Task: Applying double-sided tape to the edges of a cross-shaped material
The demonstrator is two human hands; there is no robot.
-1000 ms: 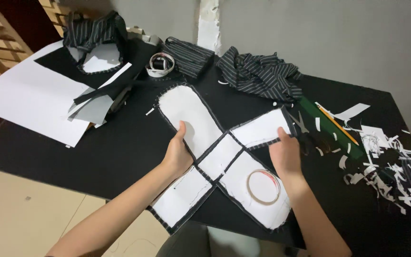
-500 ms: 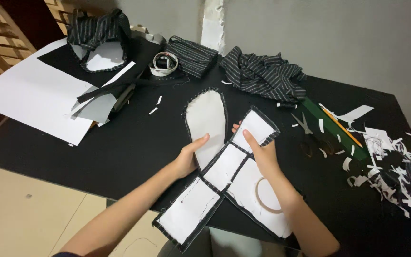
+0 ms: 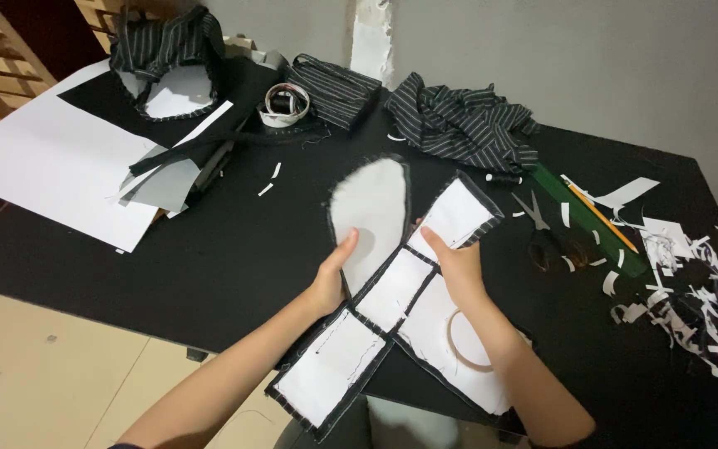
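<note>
Black-edged white panels, stitched into a long strip (image 3: 392, 308) with an oval sole-shaped piece (image 3: 371, 212) at its far side, lie at the near middle of the black table (image 3: 234, 258) and hang slightly over its front edge. The left hand (image 3: 338, 274) pinches the oval piece at its near end, thumb on top and fingers underneath, lifting it a little. The right hand (image 3: 459, 270) lies on the strip with fingers fairly close together, thumb pressing near the seam of the far panel. It looks like the step in hand is folding or lining up the oval piece against the strip; any next move would call for keeping the stitched edges matched while the cloth is bent, with the right hand holding the panels flat. A ring of tape (image 3: 467, 341) rests on another white piece beside the right forearm. No packages or signs show; the nearest to a label is a small roll of patterned ribbon (image 3: 286, 104) at the far side, round and pale. Scissors (image 3: 546, 229) and a pencil on a green ruler (image 3: 600, 220) lie to the right, near paper scraps (image 3: 691, 291).
</note>
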